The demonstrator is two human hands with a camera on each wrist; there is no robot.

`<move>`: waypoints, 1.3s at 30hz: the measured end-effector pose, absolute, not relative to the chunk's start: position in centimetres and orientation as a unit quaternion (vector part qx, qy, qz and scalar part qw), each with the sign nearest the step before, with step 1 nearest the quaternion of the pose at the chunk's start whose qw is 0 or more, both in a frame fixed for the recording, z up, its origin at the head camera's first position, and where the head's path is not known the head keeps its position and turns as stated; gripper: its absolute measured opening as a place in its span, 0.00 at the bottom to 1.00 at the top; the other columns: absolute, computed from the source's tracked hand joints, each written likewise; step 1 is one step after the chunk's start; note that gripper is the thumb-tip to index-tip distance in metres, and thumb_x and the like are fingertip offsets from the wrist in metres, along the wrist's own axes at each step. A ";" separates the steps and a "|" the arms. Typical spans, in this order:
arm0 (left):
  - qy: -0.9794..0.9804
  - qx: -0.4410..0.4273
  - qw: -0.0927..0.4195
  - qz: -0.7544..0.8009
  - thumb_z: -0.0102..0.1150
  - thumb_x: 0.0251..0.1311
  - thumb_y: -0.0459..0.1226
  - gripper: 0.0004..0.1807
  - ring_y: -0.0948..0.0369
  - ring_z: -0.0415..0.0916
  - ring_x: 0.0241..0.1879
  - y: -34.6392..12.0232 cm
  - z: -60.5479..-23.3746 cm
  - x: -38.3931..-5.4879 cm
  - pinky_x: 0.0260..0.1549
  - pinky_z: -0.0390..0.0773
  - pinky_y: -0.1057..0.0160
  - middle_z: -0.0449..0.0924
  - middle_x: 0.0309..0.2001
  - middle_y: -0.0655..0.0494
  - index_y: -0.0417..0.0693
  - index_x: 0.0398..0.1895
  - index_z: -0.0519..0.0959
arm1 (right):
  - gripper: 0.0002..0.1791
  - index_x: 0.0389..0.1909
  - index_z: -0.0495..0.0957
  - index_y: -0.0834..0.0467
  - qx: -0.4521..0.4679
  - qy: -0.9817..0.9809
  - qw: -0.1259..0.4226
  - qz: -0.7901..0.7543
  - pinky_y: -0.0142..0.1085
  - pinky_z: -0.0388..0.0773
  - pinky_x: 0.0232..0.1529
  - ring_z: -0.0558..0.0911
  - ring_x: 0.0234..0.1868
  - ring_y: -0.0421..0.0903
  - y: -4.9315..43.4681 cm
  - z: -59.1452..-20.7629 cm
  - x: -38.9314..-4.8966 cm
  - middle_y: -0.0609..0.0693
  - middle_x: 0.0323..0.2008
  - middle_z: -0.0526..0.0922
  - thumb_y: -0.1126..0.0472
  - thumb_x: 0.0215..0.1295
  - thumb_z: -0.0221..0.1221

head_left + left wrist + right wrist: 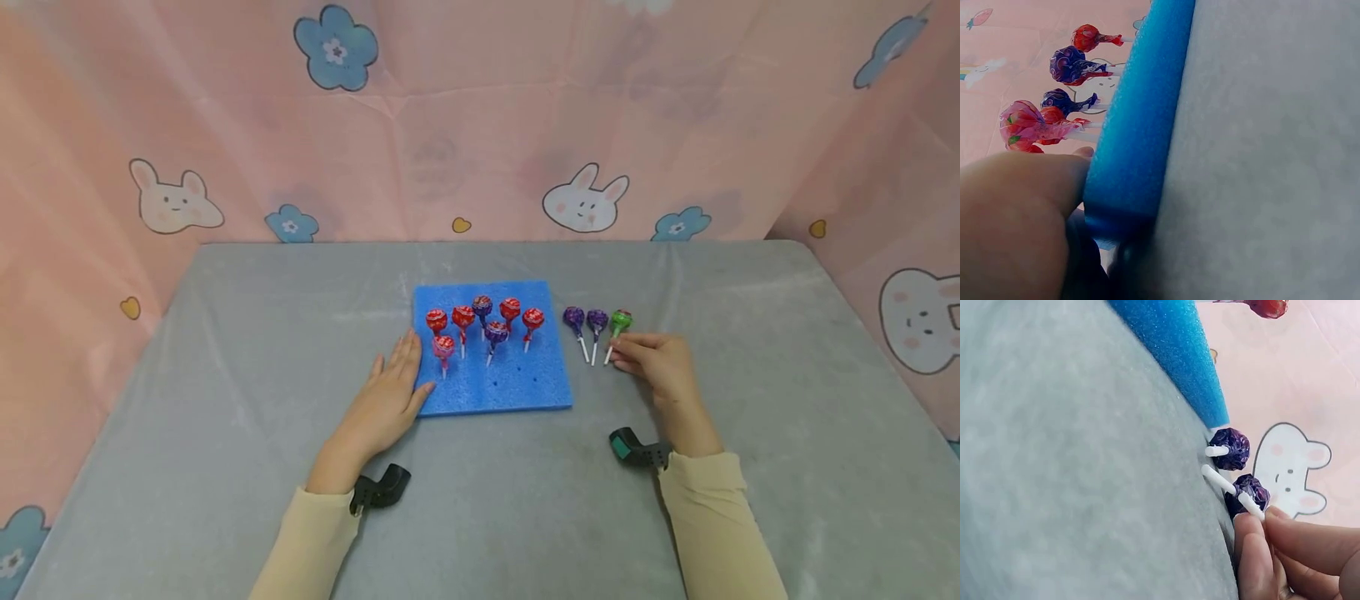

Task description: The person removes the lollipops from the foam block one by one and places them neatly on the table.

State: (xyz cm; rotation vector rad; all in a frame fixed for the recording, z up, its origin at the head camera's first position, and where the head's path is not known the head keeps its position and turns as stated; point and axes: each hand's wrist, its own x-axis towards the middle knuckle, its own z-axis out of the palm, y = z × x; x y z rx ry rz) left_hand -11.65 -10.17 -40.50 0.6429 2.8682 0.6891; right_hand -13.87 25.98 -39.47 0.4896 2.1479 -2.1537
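My right hand pinches the white stick of a green lollipop between thumb and fingers, right of the foam. In the right wrist view the fingertips close round that stick, and the green head is hidden. Two purple lollipops lie beside it on the table. My left hand rests with fingers extended along the left edge of a blue foam board. Several wrapped lollipops stand upright in the foam, among them a pink one, a purple one and a red one.
Small holes show in the front part of the foam. A grey cloth covers the table, and a pink curtain with rabbits and flowers hangs behind. Black wrist devices sit on both forearms.
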 end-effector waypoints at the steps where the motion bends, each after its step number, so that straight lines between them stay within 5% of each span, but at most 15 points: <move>1: 0.949 0.212 0.062 0.226 0.39 0.73 0.46 0.36 0.49 0.37 0.72 -10.2 -40.5 -11.6 0.67 0.39 0.45 0.37 0.74 0.43 0.36 0.73 0.41 | 0.08 0.30 0.82 0.61 0.161 0.699 0.032 -0.696 0.26 0.79 0.28 0.83 0.23 0.34 25.9 -39.5 -13.9 0.42 0.20 0.83 0.73 0.62 0.57; 9: 0.948 0.210 0.076 0.225 0.38 0.73 0.46 0.36 0.50 0.35 0.73 -10.2 -40.4 -11.7 0.67 0.39 0.45 0.35 0.74 0.44 0.36 0.73 0.40 | 0.09 0.28 0.82 0.57 0.178 0.714 0.046 -0.675 0.26 0.79 0.28 0.82 0.22 0.33 25.9 -39.5 -14.0 0.40 0.19 0.82 0.72 0.63 0.57; 12: 0.948 0.208 0.076 0.227 0.38 0.73 0.46 0.36 0.51 0.35 0.73 -10.2 -40.4 -11.7 0.67 0.38 0.46 0.35 0.74 0.44 0.36 0.73 0.40 | 0.05 0.37 0.81 0.66 0.174 0.727 0.050 -0.662 0.26 0.79 0.28 0.82 0.22 0.33 25.9 -39.3 -14.1 0.40 0.18 0.82 0.72 0.63 0.57; 17: 0.948 0.209 0.073 0.229 0.38 0.73 0.46 0.36 0.51 0.35 0.73 -10.2 -40.5 -11.8 0.67 0.38 0.46 0.35 0.74 0.44 0.37 0.73 0.39 | 0.16 0.47 0.74 0.79 0.173 0.741 0.048 -0.647 0.26 0.79 0.27 0.82 0.22 0.33 25.9 -39.4 -14.0 0.39 0.20 0.82 0.71 0.63 0.57; 23: 0.949 0.209 0.076 0.226 0.38 0.73 0.46 0.36 0.51 0.35 0.73 -10.2 -40.5 -11.8 0.67 0.38 0.45 0.35 0.74 0.44 0.37 0.73 0.39 | 0.08 0.39 0.78 0.74 0.176 0.744 0.033 -0.643 0.27 0.79 0.27 0.82 0.22 0.34 25.9 -39.4 -14.0 0.40 0.20 0.82 0.72 0.60 0.59; 32: 0.949 0.211 0.077 0.220 0.37 0.73 0.46 0.36 0.50 0.35 0.72 -10.1 -40.4 -11.7 0.67 0.38 0.46 0.35 0.74 0.44 0.36 0.73 0.39 | 0.12 0.40 0.76 0.77 0.178 0.763 0.037 -0.620 0.27 0.79 0.27 0.82 0.21 0.34 25.9 -39.2 -13.9 0.40 0.19 0.81 0.71 0.59 0.61; 36: 0.948 0.210 0.078 0.228 0.37 0.73 0.46 0.36 0.50 0.35 0.72 -10.1 -40.3 -11.6 0.67 0.38 0.46 0.35 0.74 0.45 0.36 0.73 0.40 | 0.02 0.29 0.81 0.66 0.175 0.736 0.018 -0.654 0.27 0.79 0.27 0.82 0.21 0.36 25.8 -39.0 -13.9 0.41 0.18 0.82 0.73 0.58 0.61; 39: 0.948 0.209 0.075 0.230 0.37 0.73 0.46 0.35 0.50 0.35 0.72 -10.2 -40.2 -11.6 0.67 0.38 0.46 0.35 0.74 0.44 0.37 0.73 0.40 | 0.09 0.23 0.81 0.58 0.165 0.717 0.002 -0.678 0.28 0.80 0.27 0.83 0.21 0.36 25.6 -38.6 -13.9 0.42 0.18 0.83 0.74 0.58 0.61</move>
